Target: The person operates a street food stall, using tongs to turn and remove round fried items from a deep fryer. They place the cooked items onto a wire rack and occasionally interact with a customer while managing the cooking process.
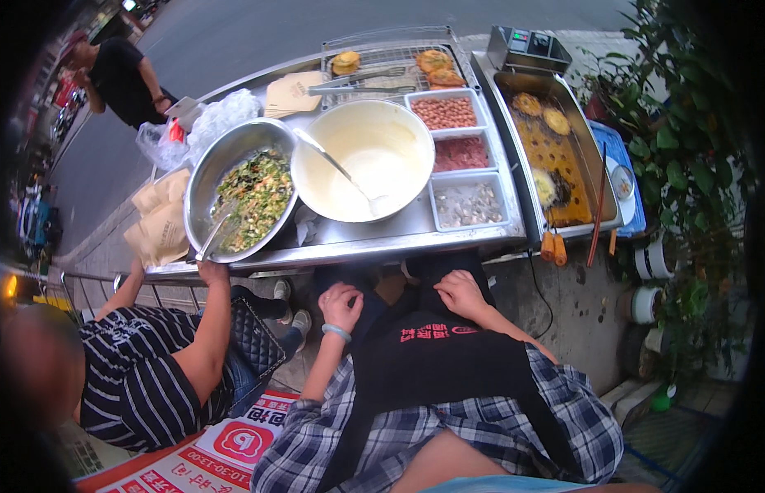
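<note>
My left hand [341, 308], with a pale bangle at the wrist, rests empty over my thigh, its fingers loosely curled. Over the other thigh lies my right hand [461, 296], also relaxed, with no object visible in it. Both are below the front edge of the steel counter [382, 248]. Ahead stands a cream basin [333, 145] of pale batter, a ladle [336, 163] leaning in it. To its left a steel bowl [201, 179] holds chopped vegetables [253, 200] and a metal spoon [213, 237]. Square tubs of peanuts [447, 113], minced meat [461, 154] and apparently shellfish [469, 204] stand right.
A fryer [580, 203] of oil holds several fritters [556, 121]; wooden-handled tools [553, 248] and chopsticks [598, 203] overhang it. Tongs [364, 89] lie by a wire rack [388, 57]. Paper bags [157, 228] sit left, beside a striped-shirted person [154, 370]. Another person [120, 80] stands beyond.
</note>
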The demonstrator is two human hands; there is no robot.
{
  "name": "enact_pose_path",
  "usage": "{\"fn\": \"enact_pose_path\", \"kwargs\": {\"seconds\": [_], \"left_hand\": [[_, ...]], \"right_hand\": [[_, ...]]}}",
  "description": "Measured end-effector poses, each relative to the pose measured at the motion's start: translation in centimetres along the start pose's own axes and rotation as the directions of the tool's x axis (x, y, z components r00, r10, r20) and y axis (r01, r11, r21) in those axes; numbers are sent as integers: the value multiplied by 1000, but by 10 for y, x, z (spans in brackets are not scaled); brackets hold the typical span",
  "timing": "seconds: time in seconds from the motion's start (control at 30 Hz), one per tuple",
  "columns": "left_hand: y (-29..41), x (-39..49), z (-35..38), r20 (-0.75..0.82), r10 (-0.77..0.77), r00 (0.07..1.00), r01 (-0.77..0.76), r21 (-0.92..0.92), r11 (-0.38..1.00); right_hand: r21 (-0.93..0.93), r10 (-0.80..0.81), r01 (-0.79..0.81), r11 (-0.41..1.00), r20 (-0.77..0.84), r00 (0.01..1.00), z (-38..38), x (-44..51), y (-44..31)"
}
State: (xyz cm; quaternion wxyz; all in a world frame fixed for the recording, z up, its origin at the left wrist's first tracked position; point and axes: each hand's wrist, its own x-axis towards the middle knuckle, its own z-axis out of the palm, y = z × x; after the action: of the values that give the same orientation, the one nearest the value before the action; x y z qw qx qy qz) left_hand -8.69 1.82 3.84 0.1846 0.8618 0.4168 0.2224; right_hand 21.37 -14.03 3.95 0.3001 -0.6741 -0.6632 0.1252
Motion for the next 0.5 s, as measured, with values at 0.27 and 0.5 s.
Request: {"fn": "enact_pose_path", "kwargs": {"seconds": [0.27, 0.5], "left_hand": [[81, 96, -85, 428, -437, 791, 395, -903, -169], [90, 173, -84, 673, -182, 717, 582, -721, -376]], "right_hand": [[-40, 23, -22, 999, 27, 999, 4, 0, 0], [-71, 67, -63, 995, 48, 997, 2, -1, -4]]}}
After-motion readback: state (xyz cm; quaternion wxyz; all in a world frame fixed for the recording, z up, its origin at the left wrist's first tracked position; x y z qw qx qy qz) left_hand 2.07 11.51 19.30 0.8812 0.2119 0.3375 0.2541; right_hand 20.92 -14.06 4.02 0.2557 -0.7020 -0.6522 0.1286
